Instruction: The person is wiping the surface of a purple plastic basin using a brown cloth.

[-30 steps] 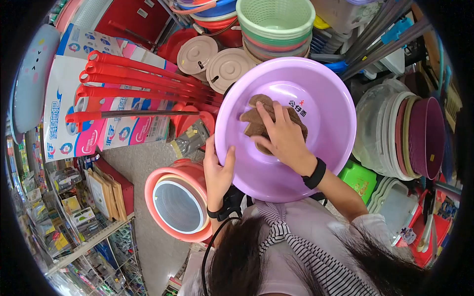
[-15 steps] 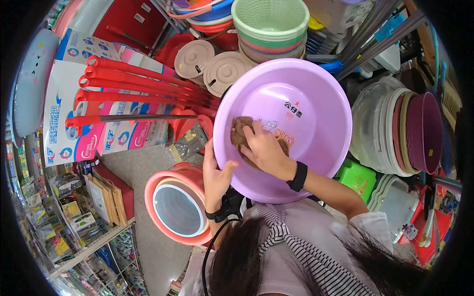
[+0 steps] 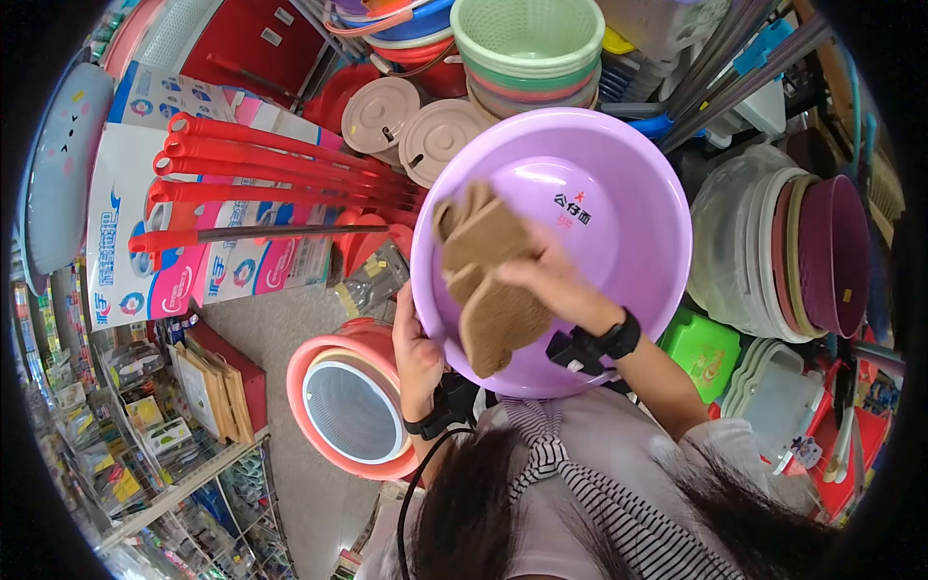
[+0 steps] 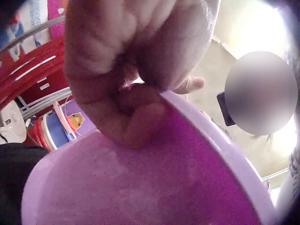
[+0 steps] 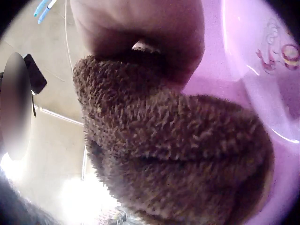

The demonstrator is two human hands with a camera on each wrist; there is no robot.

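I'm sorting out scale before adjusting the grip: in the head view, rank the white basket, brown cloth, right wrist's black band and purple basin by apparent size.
Purple basin
Brown cloth
White basket
Black band
The third seems farther away, so true size is unsure.

super glossy smooth plastic basin (image 3: 633, 266), rough fuzzy cloth (image 3: 488, 242) with a totally matt pile, shiny red plastic-looking poles (image 3: 208, 130) at 10 o'clock, smooth plastic tubs (image 3: 833, 261) at 3, woody-looking frames (image 3: 230, 385) around 8

one lilac basin (image 3: 628, 261), one brown cloth (image 3: 507, 319), five red handles (image 3: 208, 129), two beige lids (image 3: 441, 143)
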